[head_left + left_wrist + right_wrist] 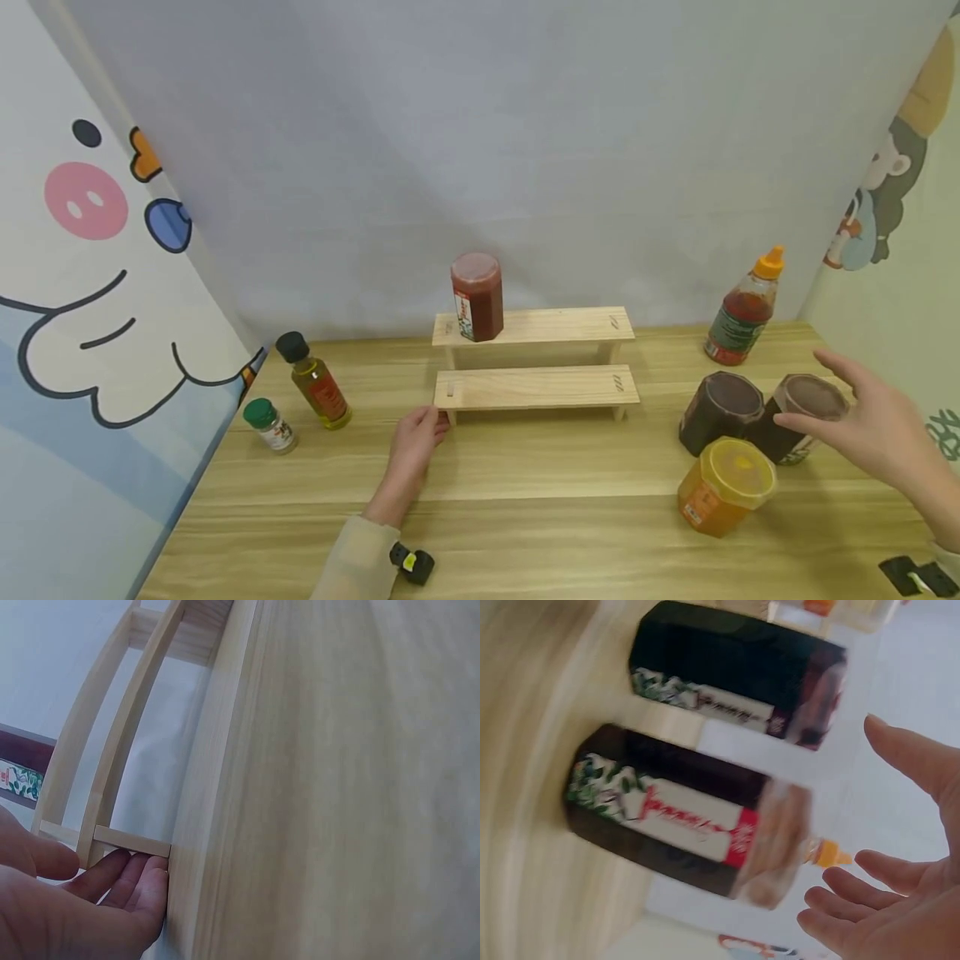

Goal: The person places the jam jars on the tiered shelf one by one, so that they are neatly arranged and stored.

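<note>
A two-step wooden shelf (pixel 536 388) stands mid-table, with a dark red jar (pixel 480 296) on its upper step. At the lower step's left end, my left hand (pixel 412 442) grips the shelf's corner. In the left wrist view the thumb is at the board's end and the curled fingers (pixel 150 892) touch the leg. My right hand (pixel 873 421) is over the right-hand dark jar (pixel 791 433), thumb and fingers spread wide. The right wrist view shows this hand (pixel 907 885) apart from the labelled jar (pixel 667 817). Another dark jar (pixel 712 421) stands beside it.
A yellow-lidded honey jar (pixel 712 500) stands in front of the dark jars. Behind them is a red sauce bottle (pixel 738 325) with an orange cap. On the left are an oil bottle (pixel 322 387) and a green-capped shaker (pixel 273 429). A pale wall (pixel 525 167) closes the back.
</note>
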The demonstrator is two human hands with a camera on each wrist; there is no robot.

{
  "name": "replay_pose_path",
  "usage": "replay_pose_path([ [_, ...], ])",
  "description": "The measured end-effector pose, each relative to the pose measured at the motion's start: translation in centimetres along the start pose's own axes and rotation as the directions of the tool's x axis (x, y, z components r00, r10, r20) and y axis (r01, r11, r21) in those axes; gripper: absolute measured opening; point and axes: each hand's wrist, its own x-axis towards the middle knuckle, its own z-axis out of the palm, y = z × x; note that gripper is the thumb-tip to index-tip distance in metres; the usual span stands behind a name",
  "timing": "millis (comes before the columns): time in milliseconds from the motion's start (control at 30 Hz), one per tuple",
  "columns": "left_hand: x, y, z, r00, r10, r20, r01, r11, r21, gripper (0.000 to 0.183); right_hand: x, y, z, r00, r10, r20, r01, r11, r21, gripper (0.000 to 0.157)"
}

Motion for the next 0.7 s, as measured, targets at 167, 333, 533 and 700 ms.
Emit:
replay_pose_path([
  [167,-0.1,0.0,0.0,1.0,-0.004,-0.003,0.004,1.0,-0.001,0.04,-0.4,1.4,0.7,1.0,0.001,-0.021,-0.001,1.0,-0.007,0.111],
  [333,0.0,-0.1,0.0,1.0,0.003,-0.007,-0.003,1.0,0.0,0.04,-0.6,2.4,1.3,0.998,0.056,-0.006,-0.056,0.998,0.028,0.114],
  [533,0.0,-0.1,0.0,1.0,0.012,-0.002,-0.012,1.0,0.003,0.041,-0.9,3.5,1.9,0.991,0.127,0.038,-0.131,0.985,0.111,0.115],
  [700,0.0,-0.1,0.0,1.0,0.007,-0.007,-0.007,1.0,0.013,0.04,-1.0,4.7,2.7,0.986,0.13,0.101,-0.151,0.957,0.248,0.107],
])
